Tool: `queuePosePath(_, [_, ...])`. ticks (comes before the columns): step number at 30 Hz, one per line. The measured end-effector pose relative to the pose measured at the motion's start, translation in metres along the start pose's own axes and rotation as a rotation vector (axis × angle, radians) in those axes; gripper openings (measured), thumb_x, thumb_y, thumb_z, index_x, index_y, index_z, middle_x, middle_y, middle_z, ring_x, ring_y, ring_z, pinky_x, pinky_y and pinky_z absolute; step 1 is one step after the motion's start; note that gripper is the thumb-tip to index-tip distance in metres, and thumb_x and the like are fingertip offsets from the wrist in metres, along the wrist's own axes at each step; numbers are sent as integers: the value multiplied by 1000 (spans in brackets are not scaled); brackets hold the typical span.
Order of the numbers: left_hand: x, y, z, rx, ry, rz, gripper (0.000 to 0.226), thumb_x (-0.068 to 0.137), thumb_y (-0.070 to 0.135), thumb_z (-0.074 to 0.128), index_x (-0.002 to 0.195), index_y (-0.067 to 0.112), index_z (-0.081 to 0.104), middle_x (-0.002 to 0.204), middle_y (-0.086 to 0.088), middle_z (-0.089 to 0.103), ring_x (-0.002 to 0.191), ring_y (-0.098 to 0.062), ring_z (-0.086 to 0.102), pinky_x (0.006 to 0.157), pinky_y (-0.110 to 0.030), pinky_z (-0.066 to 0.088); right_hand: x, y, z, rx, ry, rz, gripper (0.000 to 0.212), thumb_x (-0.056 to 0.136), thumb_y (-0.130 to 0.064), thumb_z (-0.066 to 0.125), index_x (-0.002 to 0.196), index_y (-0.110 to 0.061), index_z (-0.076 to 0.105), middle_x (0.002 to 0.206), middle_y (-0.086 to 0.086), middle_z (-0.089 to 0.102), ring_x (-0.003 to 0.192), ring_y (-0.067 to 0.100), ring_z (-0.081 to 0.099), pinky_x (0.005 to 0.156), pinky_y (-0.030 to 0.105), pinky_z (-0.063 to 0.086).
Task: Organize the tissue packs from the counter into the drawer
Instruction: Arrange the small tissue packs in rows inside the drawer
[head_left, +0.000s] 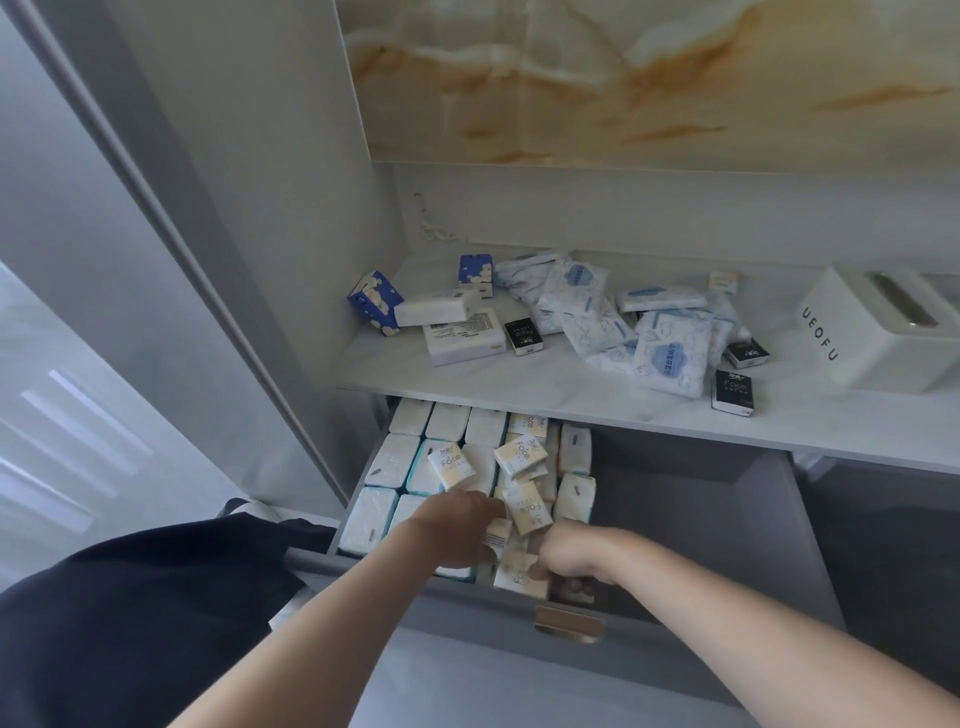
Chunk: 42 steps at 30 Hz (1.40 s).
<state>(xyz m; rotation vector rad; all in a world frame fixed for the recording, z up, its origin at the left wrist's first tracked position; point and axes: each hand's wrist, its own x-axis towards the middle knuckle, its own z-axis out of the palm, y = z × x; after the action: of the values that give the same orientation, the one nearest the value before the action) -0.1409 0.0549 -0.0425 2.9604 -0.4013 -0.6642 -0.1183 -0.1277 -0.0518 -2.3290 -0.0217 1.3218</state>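
Right hand (576, 556): fingers curled round a cream front pack (519, 576), low centre of frame, just behind the drawer's front wall. Left hand (457, 525): fingers bent over a barcode pack (497, 538), which I pinch beside it. Both sit among loose cream packs (521, 456) lying tilted on top of the white rows (395, 460) that fill the left part of the drawer (701, 519); its right part shows bare grey floor. Step in hand, as I judge it: squaring the cream packs into a row. On the counter (519, 387), centre and right of frame: blue packs (374, 301), white packs (452, 332), black packs (732, 392), wipe pouches (670, 353), and a tissue box (878, 332). Much remains. Next: set these two upright and flush, then reach up for the counter lot.
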Motion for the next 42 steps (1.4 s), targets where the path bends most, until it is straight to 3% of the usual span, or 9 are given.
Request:
queuePosePath(4, [2,5,8,185,85,31,54,83,52,68,127,27,51,114,-3,62,100,-23,61,83,-35,52,6,0,-12,-45,-84,33,33,95,-18,58,127,-15,57,65,2,46,42,12,32,47,23,32])
queuePosePath(10, [9,8,20,158,98,3,51,87,35,68,130,22,44,117,-6,58,102,-24,56,79,-39,54,11,11,-22,-40,-147,49,37,95,-21,61,131,-13,58,71,2,50,42,10,37,45,22,34])
queuePosePath(15, [11,2,16,77,70,16,52,86,36,70,130,22,45,119,-7,59,106,-24,57,87,-39,53,13,3,10,56,13,-5,35,93,-27,66,124,-13,59,60,5,46,44,15,38,45,22,33])
queuePosePath(20, [10,1,12,4,35,15,53,86,34,68,133,26,47,122,-6,59,111,-24,56,91,-37,51,15,4,20,202,125,-39,37,93,-22,68,127,-13,59,104,12,71,54,13,58,51,22,48])
queuePosePath(28, [-1,8,7,-54,-150,24,62,79,41,75,131,20,46,126,-6,50,116,-26,53,92,-36,47,10,10,33,119,324,-68,31,86,-32,75,113,-18,68,113,0,69,98,17,64,66,22,44])
queuePosePath(32, [-6,9,9,-111,-158,7,57,81,37,74,127,20,46,125,-6,53,114,-27,55,91,-38,49,0,14,29,129,376,-26,49,65,-53,86,91,-16,68,91,-2,69,78,13,65,50,21,38])
queuePosePath(34, [-9,10,10,-123,-177,9,57,81,36,74,128,20,46,126,-6,53,113,-26,55,92,-38,49,-4,14,24,103,366,-11,57,59,-57,87,96,-17,69,89,-3,68,71,10,63,48,21,40])
queuePosePath(38, [-14,9,9,-164,-259,-6,59,79,33,77,128,22,45,126,-3,54,109,-24,55,89,-37,49,-4,9,33,194,280,-11,43,70,-39,87,95,-10,67,76,4,72,50,12,63,41,20,42])
queuePosePath(42, [-16,-2,-7,-345,-283,-36,65,78,36,79,131,22,45,126,2,54,100,-17,49,85,-31,42,-9,0,25,248,30,-20,29,86,-10,74,109,1,61,89,23,74,61,24,72,47,27,53])
